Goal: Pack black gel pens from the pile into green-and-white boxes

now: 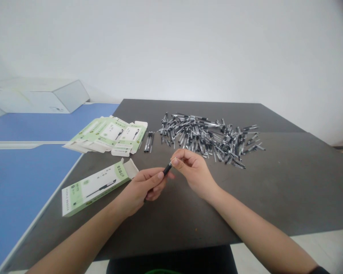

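Dark grey tabletop [274,182] beside a blue table [23,198] at left, white wall [171,49] behind. Left to right: stacked green-and-white pen boxes [108,133], one box [94,188] by the left hand [143,188]; it and the right hand [193,171] pinch a black pen [167,168] between them, below a heap of pens [208,139].

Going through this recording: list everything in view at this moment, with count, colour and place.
pen in hand: one, black, between both hands
loose pens: too many to count, black and silver, heaped on the table
pens beside the boxes: about three, black, side by side
flat pen boxes: several, green and white, overlapping on the table
open pen box: one, green and white, by the left hand
dark table: one, dark grey, centre
blue table: one, blue, left
pale carton: one, pale grey, far left
left hand: one, lower centre
right hand: one, centre
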Tool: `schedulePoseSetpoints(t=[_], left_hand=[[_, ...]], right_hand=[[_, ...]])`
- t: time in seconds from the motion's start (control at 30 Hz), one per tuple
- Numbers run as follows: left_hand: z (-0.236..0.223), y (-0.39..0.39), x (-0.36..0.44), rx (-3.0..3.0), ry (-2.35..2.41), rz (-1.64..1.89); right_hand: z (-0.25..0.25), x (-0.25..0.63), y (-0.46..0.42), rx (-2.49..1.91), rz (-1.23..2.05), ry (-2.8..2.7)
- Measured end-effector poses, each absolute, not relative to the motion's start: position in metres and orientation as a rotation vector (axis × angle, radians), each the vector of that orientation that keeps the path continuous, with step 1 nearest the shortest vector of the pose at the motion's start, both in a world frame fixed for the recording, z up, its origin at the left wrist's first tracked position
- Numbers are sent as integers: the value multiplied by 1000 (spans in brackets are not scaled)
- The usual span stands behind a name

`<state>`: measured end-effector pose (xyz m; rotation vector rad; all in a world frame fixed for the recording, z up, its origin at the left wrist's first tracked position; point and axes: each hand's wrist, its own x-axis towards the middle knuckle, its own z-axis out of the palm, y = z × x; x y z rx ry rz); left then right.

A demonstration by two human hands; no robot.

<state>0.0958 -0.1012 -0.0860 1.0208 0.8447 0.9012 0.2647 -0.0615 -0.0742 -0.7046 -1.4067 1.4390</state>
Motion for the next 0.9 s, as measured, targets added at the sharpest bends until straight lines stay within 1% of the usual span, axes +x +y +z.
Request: schedulePoseSetpoints(t=[0.13,0.2,0.27,0.37,0.4,0.43,0.5,0.57,0.73,0.9], left_hand=[[-87,-106,98,1383,1177,1103],[-86,-107,100,1470,1305,1157],[-85,-106,101,1444,1365,1193],[-86,-100,100,1235,1361,1262],[-87,-98,99,1147,1335,1289],[-88,-95,98,1065,1301,1313],[-89,-92,96,944,1224,1338],[-89,-91,94,879,1165,1330],[-85,-94,93,837,1110,1312],[-84,-95,94,852,1097,1295]], right_hand=[[-79,260,-64,-719,1307,-1413],[-84,259,-62,-764,1258,-1406],[-88,259,-54,-787,1300,-1437],[-89,261,-26,-844,1378,-1602],[-88,262,-13,-921,1317,-1709],[-87,262,0,-1033,1179,-1841],[-86,260,27,-1288,710,-2125],[-87,255,49,-1395,438,-2236],[-100,236,71,-1521,209,-2327],[-109,232,66,-1554,199,-2323]])
